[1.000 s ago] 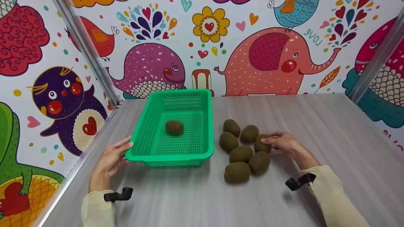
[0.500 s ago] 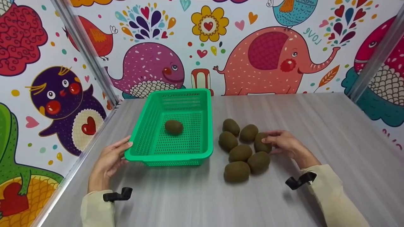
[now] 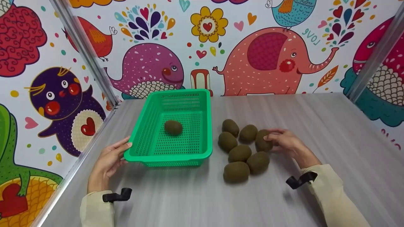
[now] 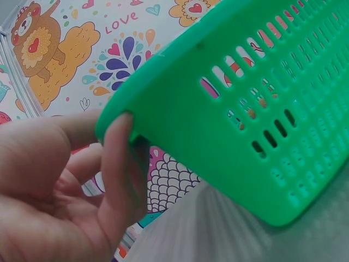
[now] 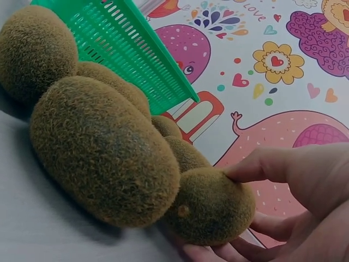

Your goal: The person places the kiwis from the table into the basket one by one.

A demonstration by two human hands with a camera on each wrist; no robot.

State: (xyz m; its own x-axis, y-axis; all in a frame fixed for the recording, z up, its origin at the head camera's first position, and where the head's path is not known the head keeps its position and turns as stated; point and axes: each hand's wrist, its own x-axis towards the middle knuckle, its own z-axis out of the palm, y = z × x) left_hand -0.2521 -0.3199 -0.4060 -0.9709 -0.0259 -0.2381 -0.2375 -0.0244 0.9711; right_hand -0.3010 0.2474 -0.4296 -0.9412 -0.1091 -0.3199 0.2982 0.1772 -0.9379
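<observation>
My left hand (image 3: pixel 109 160) grips the near left corner of a green plastic basket (image 3: pixel 169 159), fingers over and under the rim, as the left wrist view shows close up. One brown fuzzy kiwi (image 3: pixel 173 127) lies on the basket's slotted floor. To the right of the basket, several more kiwis (image 3: pixel 240 153) sit in a loose cluster on the table. At the cluster's right side my right hand (image 3: pixel 285 143) holds a kiwi (image 5: pixel 212 207) between thumb and fingers. In the right wrist view a bigger-looking kiwi (image 5: pixel 103 153) fills the foreground beside it.
The grey wood-grain table (image 3: pixel 195 201) runs back to a wall printed with cartoon animals (image 3: pixel 265 63). Metal corner posts (image 3: pixel 85 50) stand at the left and right. Each sleeve carries a black wrist mount (image 3: pixel 117 195).
My right hand and the kiwi it holds have shifted slightly up and away from the kiwi below it. The left hand stays at the basket's corner.
</observation>
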